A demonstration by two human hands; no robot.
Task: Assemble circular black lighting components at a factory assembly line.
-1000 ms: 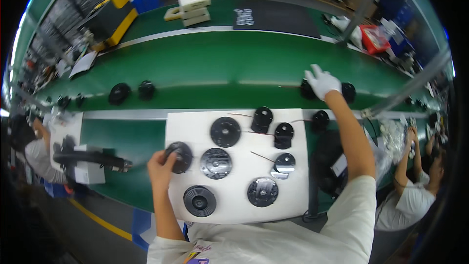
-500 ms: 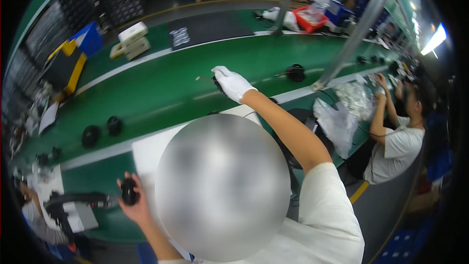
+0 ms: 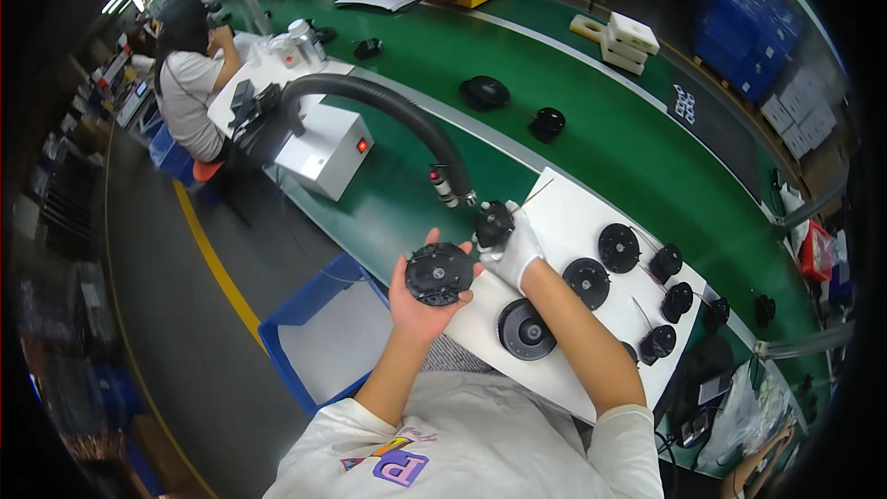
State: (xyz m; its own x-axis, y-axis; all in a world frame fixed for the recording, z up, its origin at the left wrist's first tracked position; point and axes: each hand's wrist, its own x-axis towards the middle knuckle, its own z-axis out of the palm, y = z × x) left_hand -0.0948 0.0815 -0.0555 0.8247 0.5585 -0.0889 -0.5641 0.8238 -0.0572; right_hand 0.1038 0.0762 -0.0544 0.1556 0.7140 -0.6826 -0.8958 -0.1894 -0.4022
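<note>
My bare left hand point(image 3: 420, 317) holds a flat round black plastic housing point(image 3: 438, 273), its face turned up and the fingers around its rim. Close beside it, my white-gloved right hand point(image 3: 520, 254) grips a small black motor-like part point(image 3: 494, 224), from which a thin wire sticks out to the upper right. The two parts are apart, with a small gap between them. Just above the motor-like part hangs a metal nozzle point(image 3: 447, 187) with a red light, at the end of a black flexible hose point(image 3: 393, 97).
A white board point(image 3: 480, 328) bears black discs point(image 3: 618, 248) and several small wired parts point(image 3: 677, 301). Beyond runs a green belt point(image 3: 591, 171) carrying black parts. A white box point(image 3: 325, 152) with a red switch stands left; a blue bin point(image 3: 300, 379) is below. A co-worker point(image 3: 189, 83) sits far left.
My view has swung to the left. The right hand has come back from over the belt with the small part, and both hands are now close together near the nozzle.
</note>
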